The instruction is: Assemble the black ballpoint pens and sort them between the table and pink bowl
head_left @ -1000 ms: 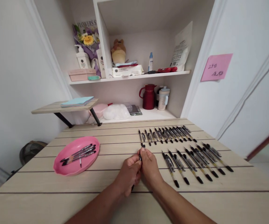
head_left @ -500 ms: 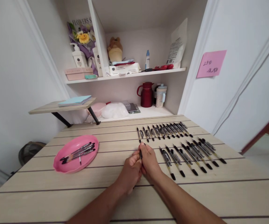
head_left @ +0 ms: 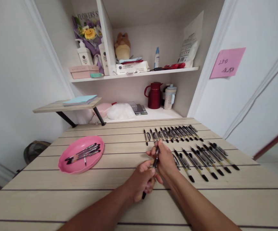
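Both hands hold one black pen point(head_left: 155, 161) above the wooden table point(head_left: 57, 199). My left hand point(head_left: 140, 183) is closed round its lower end, whose tip pokes out beneath the fist. My right hand point(head_left: 164, 160) pinches its upper part, close to the left end of the near row of pens point(head_left: 203, 158). A second row of pens point(head_left: 171, 133) lies farther back. A pink tray point(head_left: 68, 163) with several pens in it sits to the left.
Behind the table are white shelves with a red jug point(head_left: 154, 95), a cup point(head_left: 169, 96), bottles, a plush toy and boxes. A small raised wooden stand point(head_left: 54, 107) carries a blue notebook at the back left. A pink note point(head_left: 227, 63) sticks on the right wall.
Both hands have shifted right with the pen, toward the near row. The right hand has slid up the pen, away from the left hand. The camera has turned slightly.
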`<state>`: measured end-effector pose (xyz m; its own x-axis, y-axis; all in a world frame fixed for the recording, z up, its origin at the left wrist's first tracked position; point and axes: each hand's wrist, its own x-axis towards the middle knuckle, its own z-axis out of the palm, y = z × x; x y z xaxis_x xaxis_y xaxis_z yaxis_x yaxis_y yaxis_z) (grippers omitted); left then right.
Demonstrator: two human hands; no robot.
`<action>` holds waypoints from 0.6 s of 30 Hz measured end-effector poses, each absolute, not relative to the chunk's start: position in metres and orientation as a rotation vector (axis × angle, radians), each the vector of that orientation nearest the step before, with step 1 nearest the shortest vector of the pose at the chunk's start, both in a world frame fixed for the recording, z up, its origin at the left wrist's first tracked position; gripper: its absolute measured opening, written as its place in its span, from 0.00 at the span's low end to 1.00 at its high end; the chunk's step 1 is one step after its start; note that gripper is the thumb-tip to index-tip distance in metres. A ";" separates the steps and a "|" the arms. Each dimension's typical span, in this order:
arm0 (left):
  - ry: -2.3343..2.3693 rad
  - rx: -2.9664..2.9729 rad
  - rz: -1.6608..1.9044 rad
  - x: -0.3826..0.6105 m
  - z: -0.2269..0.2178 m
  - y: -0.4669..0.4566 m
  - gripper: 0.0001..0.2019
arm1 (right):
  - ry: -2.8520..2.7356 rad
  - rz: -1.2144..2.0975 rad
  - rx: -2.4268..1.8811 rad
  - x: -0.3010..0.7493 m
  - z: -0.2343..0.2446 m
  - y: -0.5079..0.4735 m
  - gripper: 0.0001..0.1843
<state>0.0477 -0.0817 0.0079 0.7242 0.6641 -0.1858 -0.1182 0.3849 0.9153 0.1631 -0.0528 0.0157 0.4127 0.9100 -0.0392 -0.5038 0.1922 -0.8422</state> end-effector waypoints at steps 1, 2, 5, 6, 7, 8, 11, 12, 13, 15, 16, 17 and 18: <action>0.595 1.053 0.553 0.048 0.006 -0.080 0.25 | -0.541 1.096 -0.874 0.164 0.015 -0.052 0.18; 0.593 1.036 0.566 0.048 0.005 -0.078 0.23 | -0.538 1.117 -0.848 0.164 0.014 -0.051 0.19; 0.593 0.987 0.587 0.046 0.005 -0.072 0.22 | -0.526 1.042 -0.881 0.169 0.015 -0.048 0.19; 0.596 0.972 0.591 0.044 0.005 -0.072 0.22 | -0.529 0.994 -0.935 0.174 0.017 -0.047 0.20; 0.598 0.957 0.594 0.043 0.006 -0.071 0.22 | -0.546 0.956 -0.997 0.179 0.020 -0.047 0.20; 0.602 0.943 0.598 0.042 0.006 -0.071 0.23 | -0.578 0.931 -1.060 0.186 0.024 -0.046 0.20; 0.618 0.916 0.613 0.041 0.007 -0.072 0.23 | -0.801 0.950 -1.239 0.210 0.039 -0.047 0.21; 0.624 0.909 0.621 0.041 0.008 -0.072 0.23 | -0.906 0.963 -1.314 0.218 0.044 -0.047 0.20; 0.632 0.902 0.630 0.041 0.008 -0.072 0.23 | -0.995 0.962 -1.413 0.227 0.048 -0.046 0.18; 0.637 0.895 0.646 0.040 0.008 -0.071 0.22 | -1.130 0.945 -1.620 0.240 0.051 -0.046 0.15; 0.636 0.894 0.652 0.040 0.008 -0.070 0.22 | -1.185 0.933 -1.708 0.244 0.051 -0.046 0.13; 0.634 0.894 0.657 0.040 0.007 -0.070 0.22 | -1.245 0.920 -1.786 0.247 0.049 -0.047 0.11; 0.631 0.897 0.660 0.040 0.007 -0.070 0.21 | -1.314 0.902 -1.858 0.247 0.048 -0.048 0.10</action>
<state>0.0404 -0.0695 0.0072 0.6368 0.7405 -0.2147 -0.2475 0.4601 0.8527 0.2471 -0.0483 0.0476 0.2502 0.9563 -0.1512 0.4853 -0.2590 -0.8351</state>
